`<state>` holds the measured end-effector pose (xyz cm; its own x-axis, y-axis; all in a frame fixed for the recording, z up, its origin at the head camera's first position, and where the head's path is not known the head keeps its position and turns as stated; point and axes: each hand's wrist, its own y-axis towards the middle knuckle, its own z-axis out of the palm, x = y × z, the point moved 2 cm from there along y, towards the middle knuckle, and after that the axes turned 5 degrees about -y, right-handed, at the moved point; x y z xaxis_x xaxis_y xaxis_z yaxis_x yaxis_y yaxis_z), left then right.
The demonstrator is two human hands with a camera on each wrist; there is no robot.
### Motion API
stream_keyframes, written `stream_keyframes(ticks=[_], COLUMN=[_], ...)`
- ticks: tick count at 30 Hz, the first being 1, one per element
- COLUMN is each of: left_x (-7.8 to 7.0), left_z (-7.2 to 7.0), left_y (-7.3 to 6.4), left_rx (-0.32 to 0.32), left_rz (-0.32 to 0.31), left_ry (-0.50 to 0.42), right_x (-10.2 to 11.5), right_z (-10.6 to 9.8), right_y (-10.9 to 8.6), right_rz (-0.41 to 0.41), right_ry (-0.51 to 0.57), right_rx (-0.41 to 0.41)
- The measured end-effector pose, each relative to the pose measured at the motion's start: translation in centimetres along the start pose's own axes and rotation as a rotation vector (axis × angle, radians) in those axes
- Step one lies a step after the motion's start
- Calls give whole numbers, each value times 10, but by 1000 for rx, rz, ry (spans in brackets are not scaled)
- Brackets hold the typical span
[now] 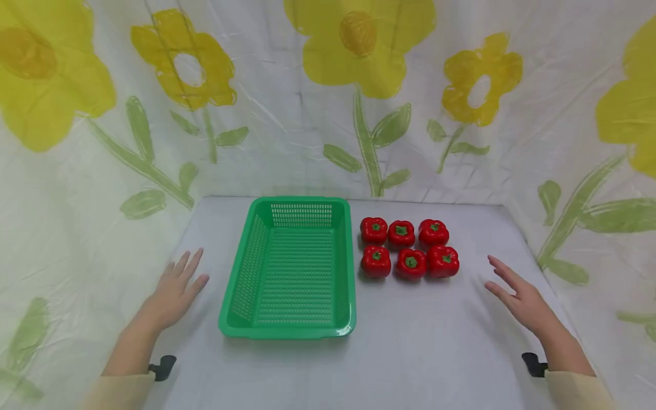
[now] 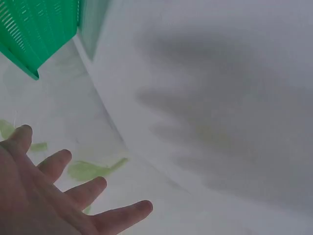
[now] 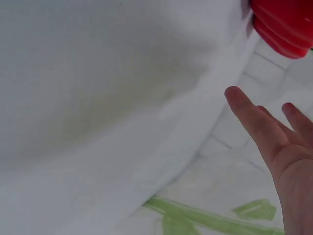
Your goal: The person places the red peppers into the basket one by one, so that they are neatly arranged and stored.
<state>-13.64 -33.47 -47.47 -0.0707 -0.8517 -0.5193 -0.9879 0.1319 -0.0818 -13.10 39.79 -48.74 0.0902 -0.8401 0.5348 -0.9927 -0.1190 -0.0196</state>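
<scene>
A green plastic basket (image 1: 287,332) with slotted walls and floor stands on the table, left of the middle, with nothing in it. To its right several red bell peppers (image 1: 411,263) with green stems sit in two rows. My left hand (image 1: 171,293) hovers left of the basket, fingers straight and spread, holding nothing. In the left wrist view the basket (image 2: 41,34) shows at the upper left, apart from the fingers. Right of the peppers, my right hand (image 1: 523,299) is held with its fingers extended and nothing in it. One red pepper (image 3: 286,24) shows above its fingertips in the right wrist view.
The white tabletop (image 1: 430,341) carries the basket and peppers. A white curtain (image 1: 277,125) printed with yellow flowers hangs behind the table and along both sides. A black wrist mount (image 1: 163,368) shows by the left sleeve, another mount (image 1: 534,364) by the right.
</scene>
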Motion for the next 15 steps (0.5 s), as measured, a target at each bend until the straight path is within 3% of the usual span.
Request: stream_keyframes(ticks=[4, 11, 15], left_x=[-11, -29, -35], left_z=[9, 25, 35], left_y=[6, 12, 24], left_rx=[59, 267, 311], left_rz=[8, -9, -25], left_ry=[-186, -612, -830], right_x=[0, 8, 11], right_z=[11, 23, 28], right_y=[10, 30, 41], right_rz=[3, 73, 92], right_ry=[88, 361, 483], right_rx=[-2, 23, 59])
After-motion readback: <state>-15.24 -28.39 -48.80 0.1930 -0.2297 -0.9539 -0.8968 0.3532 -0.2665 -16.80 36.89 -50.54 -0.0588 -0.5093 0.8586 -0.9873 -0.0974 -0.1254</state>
